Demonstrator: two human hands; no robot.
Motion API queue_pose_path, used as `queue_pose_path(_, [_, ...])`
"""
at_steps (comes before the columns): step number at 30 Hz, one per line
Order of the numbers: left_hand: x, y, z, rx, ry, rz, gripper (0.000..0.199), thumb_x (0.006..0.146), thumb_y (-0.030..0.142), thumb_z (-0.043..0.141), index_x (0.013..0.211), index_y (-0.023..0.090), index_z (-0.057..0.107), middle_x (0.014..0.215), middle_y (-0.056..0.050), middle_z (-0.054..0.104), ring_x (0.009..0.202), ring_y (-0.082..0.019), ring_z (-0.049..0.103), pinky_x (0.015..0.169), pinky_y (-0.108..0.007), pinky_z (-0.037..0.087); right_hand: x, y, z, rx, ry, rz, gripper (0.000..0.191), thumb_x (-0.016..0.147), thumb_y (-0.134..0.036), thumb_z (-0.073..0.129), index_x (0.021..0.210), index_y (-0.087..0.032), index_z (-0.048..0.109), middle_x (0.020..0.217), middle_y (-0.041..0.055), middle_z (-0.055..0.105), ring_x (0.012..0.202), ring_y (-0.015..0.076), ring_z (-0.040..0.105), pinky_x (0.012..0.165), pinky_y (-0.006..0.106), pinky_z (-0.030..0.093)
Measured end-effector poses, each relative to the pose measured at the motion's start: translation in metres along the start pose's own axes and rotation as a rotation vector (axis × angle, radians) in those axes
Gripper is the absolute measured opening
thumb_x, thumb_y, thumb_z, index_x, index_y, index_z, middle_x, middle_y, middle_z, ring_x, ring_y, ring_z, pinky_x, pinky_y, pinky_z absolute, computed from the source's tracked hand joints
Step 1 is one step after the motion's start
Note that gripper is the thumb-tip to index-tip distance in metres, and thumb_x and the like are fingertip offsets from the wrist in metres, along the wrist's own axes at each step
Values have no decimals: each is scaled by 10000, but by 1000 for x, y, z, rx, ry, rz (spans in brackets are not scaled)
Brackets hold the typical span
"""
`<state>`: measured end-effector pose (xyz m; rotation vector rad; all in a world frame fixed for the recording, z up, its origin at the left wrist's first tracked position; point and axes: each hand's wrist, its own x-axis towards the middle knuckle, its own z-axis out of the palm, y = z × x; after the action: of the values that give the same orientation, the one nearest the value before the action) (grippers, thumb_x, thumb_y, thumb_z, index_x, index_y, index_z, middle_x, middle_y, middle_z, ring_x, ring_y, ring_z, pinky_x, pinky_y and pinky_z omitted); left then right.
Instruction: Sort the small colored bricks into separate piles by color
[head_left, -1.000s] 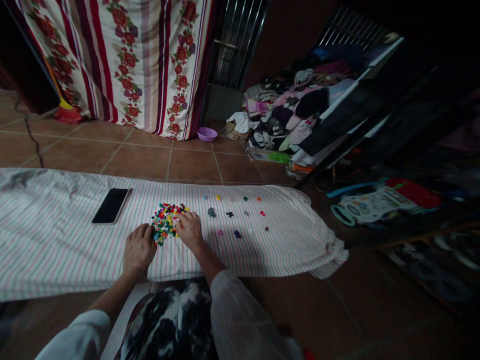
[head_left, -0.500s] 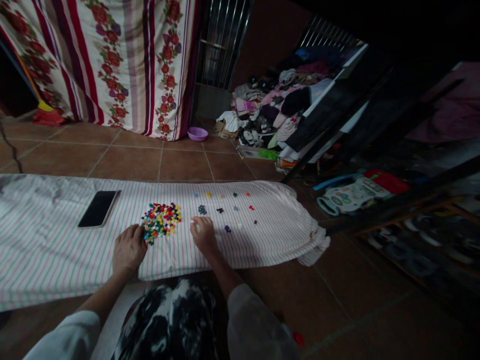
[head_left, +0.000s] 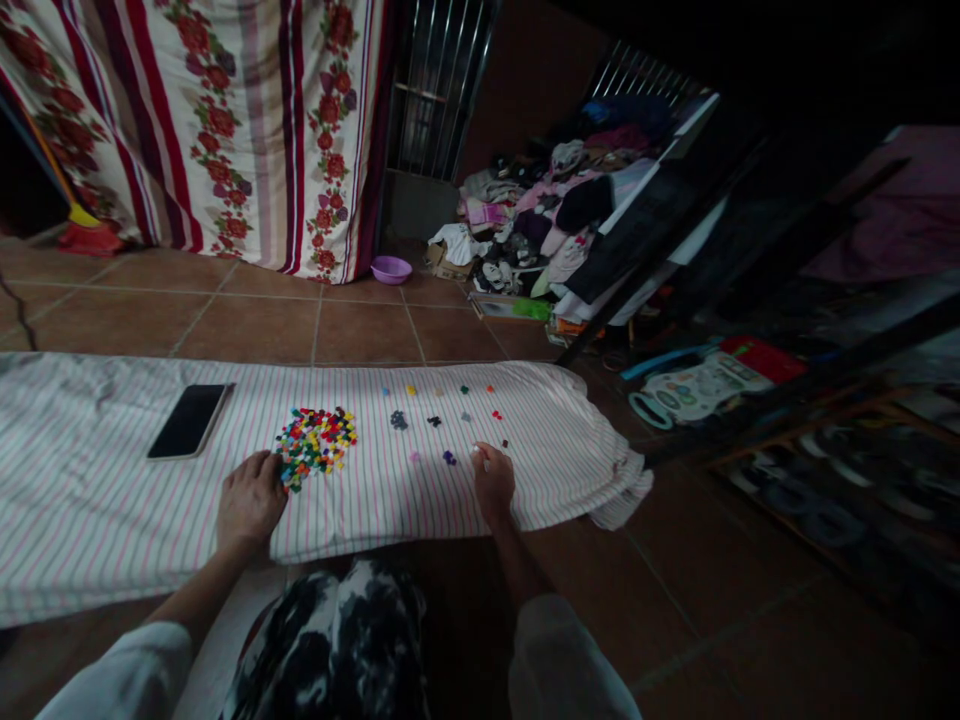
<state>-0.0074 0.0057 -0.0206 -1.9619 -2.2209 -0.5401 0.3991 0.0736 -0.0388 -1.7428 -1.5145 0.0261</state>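
Note:
Small multicoloured pieces lie in a mixed pile on the striped cloth. At the pile's lower left edge rests my left hand, palm down with its fingers lying on the cloth and the fingertips against the nearest pieces. My right hand is over on the right with thumb and forefinger pinched at a small white piece, low over the cloth. Near it are a purple group, a pink piece and a dark red piece.
More small groups sorted by colour lie farther up, among them a grey group, black pieces and red pieces. A phone lies left of the pile. Beyond the cloth are a purple basin and heaped clothes.
My right hand has moved right, from beside the mixed pile to the white piece, uncovering the pink piece. My left hand has stayed by the pile. The view has shifted slightly.

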Motion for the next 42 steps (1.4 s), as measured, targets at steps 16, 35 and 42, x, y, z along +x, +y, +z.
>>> queue_pose_path(16, [1, 0, 0, -36, 11, -18, 369, 857, 215, 425, 1163, 151, 621, 1236, -157, 622, 1095, -290, 581, 891, -444, 457, -4, 28, 9, -138, -25, 23, 362, 874, -314, 396, 956, -186, 725, 898, 103, 700, 873, 232, 573, 801, 348, 413])
queue_pose_path(35, [0, -1, 2, -25, 26, -1, 366, 864, 221, 414, 1164, 152, 613, 1227, -154, 622, 1084, -284, 578, 882, -432, 453, 11, 29, 20, 0, -106, -71, 266, 827, -245, 490, 920, -171, 729, 940, 111, 628, 861, 219, 575, 801, 364, 492])
queue_pose_path(42, [0, -1, 3, -13, 17, -16, 368, 872, 223, 405, 1173, 153, 605, 1246, -144, 618, 1098, -282, 577, 898, -424, 443, 9, 28, 19, 17, -91, -22, 279, 837, -273, 459, 882, -163, 712, 933, 117, 636, 853, 221, 578, 773, 354, 492])
